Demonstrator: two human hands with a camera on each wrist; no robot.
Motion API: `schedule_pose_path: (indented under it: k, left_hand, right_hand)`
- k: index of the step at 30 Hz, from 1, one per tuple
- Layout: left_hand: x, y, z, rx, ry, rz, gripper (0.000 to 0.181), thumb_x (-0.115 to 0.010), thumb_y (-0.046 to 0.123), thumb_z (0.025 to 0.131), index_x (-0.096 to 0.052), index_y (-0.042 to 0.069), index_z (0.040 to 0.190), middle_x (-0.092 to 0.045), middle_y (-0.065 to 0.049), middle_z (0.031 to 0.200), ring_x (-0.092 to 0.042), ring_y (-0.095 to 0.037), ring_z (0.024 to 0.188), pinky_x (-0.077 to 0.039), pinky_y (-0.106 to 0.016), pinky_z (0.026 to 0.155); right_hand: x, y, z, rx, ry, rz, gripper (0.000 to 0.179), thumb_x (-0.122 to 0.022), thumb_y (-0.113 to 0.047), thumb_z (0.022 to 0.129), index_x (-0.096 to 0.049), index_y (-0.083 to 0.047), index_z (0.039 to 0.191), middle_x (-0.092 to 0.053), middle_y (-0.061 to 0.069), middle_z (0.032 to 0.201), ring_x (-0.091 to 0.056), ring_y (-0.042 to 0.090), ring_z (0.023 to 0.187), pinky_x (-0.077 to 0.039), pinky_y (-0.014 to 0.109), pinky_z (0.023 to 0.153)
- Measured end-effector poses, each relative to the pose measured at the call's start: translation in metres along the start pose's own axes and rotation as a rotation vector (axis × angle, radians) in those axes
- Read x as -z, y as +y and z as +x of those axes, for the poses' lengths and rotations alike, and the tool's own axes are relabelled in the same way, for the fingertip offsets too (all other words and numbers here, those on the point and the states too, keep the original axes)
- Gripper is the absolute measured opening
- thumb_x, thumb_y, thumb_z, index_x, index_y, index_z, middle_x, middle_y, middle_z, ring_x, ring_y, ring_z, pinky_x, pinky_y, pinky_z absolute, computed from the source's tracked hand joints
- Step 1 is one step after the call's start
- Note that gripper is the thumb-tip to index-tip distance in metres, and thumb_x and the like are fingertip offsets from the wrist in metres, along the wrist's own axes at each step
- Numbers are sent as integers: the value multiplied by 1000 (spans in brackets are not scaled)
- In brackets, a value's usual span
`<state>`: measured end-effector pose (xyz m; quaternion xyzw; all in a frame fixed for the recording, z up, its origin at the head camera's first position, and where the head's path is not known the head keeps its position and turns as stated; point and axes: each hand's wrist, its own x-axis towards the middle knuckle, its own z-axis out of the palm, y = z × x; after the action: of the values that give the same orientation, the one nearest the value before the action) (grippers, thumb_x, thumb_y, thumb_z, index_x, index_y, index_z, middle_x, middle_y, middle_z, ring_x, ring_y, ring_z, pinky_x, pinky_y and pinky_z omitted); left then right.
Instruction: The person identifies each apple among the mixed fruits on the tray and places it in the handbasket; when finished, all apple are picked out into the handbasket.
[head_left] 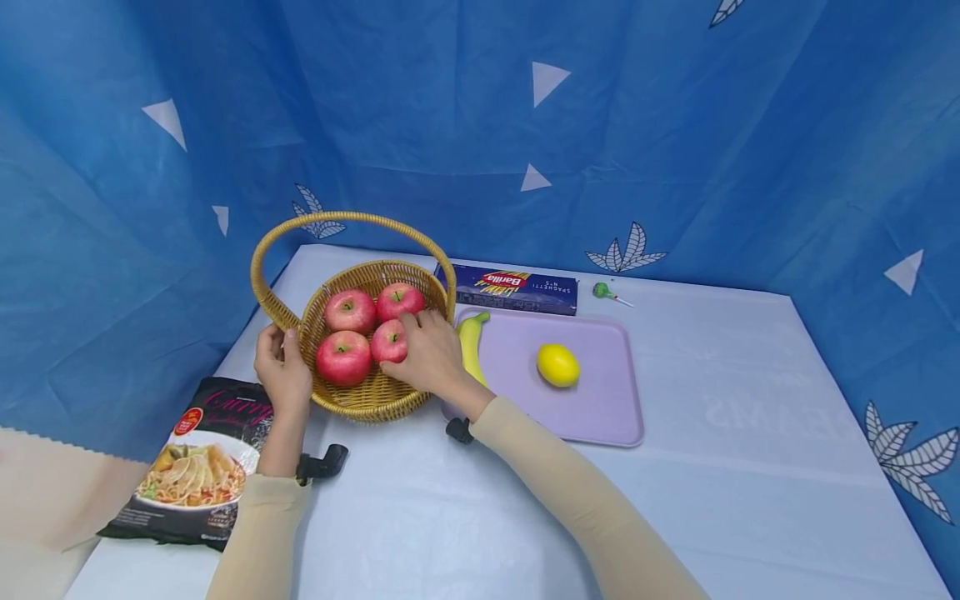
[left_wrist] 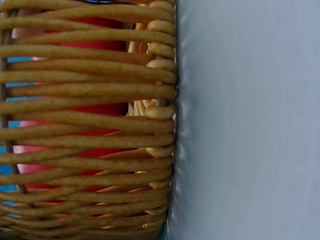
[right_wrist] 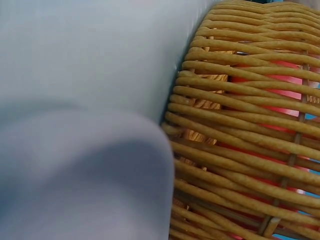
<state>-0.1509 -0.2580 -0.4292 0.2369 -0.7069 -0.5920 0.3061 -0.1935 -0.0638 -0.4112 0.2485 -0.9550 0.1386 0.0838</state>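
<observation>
A wicker basket [head_left: 378,408] with a tall arched handle stands on the table. At its left side my left hand [head_left: 287,375] holds the rim near the foot of the handle. My right hand [head_left: 437,354] reaches over the right rim, its fingers and thumb around a red apple [head_left: 387,342] inside. Three more apples lie in the basket: one at front left [head_left: 343,360], another at back left [head_left: 350,312], and one at the back right [head_left: 401,301]. Both wrist views show the woven wall [left_wrist: 90,125] close up, with red fruit visible through the gaps.
Right of the basket, a lilac tray [head_left: 607,408] bears a lemon [head_left: 558,365] and a banana [head_left: 471,343] along its left edge. Behind it lie a blue spaghetti box [head_left: 517,289] and a green lollipop [head_left: 602,290]. A black noodle packet [head_left: 202,467] lies by my left forearm.
</observation>
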Motion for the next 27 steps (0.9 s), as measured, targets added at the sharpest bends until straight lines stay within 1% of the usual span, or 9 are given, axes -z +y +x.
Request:
schedule_pose_path:
  k: [7,13,22,27]
  left_hand:
    - [1,-1,1,-17,7,-6,34,-44,19,104,-52,0,132,-58,-14,133,-55,-19,121,-47,-36,104]
    - [1,-2,1,-13,4,5,34,-44,19,105,-52,0,132,-58,-14,134,-54,-19,122,-47,-37,104]
    - [1,-1,2,-6,3,-5,34,-44,19,105,-52,1,133,-57,-14,135,-54,-19,122,-46,-37,105]
    - [-1,-2,2,-12,3,-12,34,-44,19,105,-52,1,132,-58,-14,134,-54,-18,121,-47,-36,103]
  right_hand:
    - [0,-3,1,-1,-48,-53,70,-69,-64,77,-58,-13,123,-64,2,112,-55,19,109,-48,31,92]
    - [1,-4,1,-7,-77,-74,70,-68,-65,78,-57,-14,124,-64,2,113,-54,18,111,-46,31,93]
    - [1,-4,1,1,-76,-77,68,-68,-63,78,-55,-15,125,-63,2,113,-53,19,109,-47,32,89]
    - [1,-3,1,9,-74,-72,70,-69,-63,78,-54,-13,126,-62,3,116,-53,20,111,-47,33,91]
